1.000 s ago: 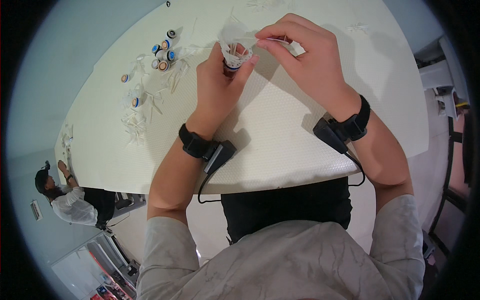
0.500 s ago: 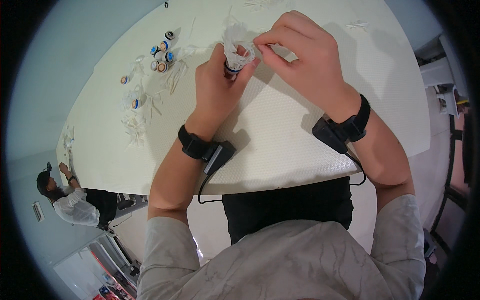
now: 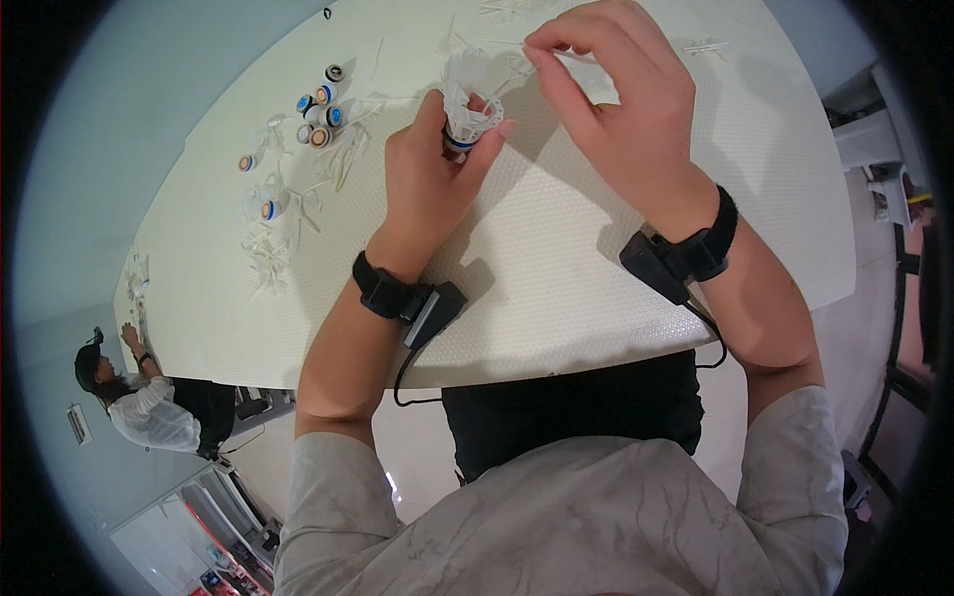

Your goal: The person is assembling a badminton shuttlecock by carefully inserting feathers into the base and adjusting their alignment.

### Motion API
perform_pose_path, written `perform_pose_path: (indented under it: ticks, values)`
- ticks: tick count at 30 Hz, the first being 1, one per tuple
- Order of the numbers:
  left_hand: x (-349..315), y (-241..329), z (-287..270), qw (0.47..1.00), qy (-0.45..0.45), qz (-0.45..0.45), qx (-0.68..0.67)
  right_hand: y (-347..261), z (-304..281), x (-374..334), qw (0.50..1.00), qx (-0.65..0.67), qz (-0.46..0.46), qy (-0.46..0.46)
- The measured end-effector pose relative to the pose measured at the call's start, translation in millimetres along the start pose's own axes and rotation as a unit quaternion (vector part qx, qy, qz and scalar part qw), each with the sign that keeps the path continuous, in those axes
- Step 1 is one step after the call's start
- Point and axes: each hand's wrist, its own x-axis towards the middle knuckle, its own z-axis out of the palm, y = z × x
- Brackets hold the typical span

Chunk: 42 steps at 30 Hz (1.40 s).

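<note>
My left hand (image 3: 425, 184) is wrapped round a small white holder with a blue band (image 3: 460, 144). White thin strips (image 3: 465, 79) fan out of its top, and a pale lattice-like rim shows beside my left thumb. To the right and a little farther out, my right hand (image 3: 636, 114) is closed in a pinch of thumb and forefinger. A thin white strip (image 3: 510, 42) appears to reach from that pinch; its far end blurs against the table.
Several small cylinders with blue, black or tan ends (image 3: 326, 117) stand left of my hands on the white table (image 3: 537, 298). Loose white strips (image 3: 266, 258) lie around them and near the far edge. A co-worker (image 3: 154, 412) is at the table's far left.
My right hand has moved up and away from the holder, its fingertips now apart from the white strips there. My left hand stays nearly in place, still gripping the holder.
</note>
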Motion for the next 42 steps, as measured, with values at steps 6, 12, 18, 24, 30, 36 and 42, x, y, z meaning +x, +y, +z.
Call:
perform_pose_path:
  ticks: [6, 12, 18, 24, 30, 36, 42]
  values:
    - [-1, -4, 1, 1.000, -0.001, -0.004, -0.027, 11, 3, -9, 0.994, 0.018, -0.090, -0.059]
    - [-1, -2, -1, 1.000, -0.009, -0.001, -0.023, 8, 5, -15, 0.993, 0.019, -0.031, -0.109]
    - [0, -2, -1, 1.000, -0.019, -0.008, -0.003, 6, 5, -16, 0.992, 0.013, -0.028, -0.121]
    - [-1, -2, -3, 1.000, -0.021, -0.004, -0.004, 5, 4, -15, 0.990, -0.011, -0.057, -0.129]
    - [-1, -2, -3, 1.000, -0.023, -0.009, -0.006, 4, 5, -15, 0.989, -0.029, -0.077, -0.127]
    - [-1, -1, -4, 1.000, -0.020, -0.014, -0.010, 3, 5, -14, 0.987, -0.035, -0.090, -0.131]
    - [-2, -4, -3, 1.000, -0.018, -0.007, -0.009, 2, 4, -13, 0.985, -0.043, -0.102, -0.135]
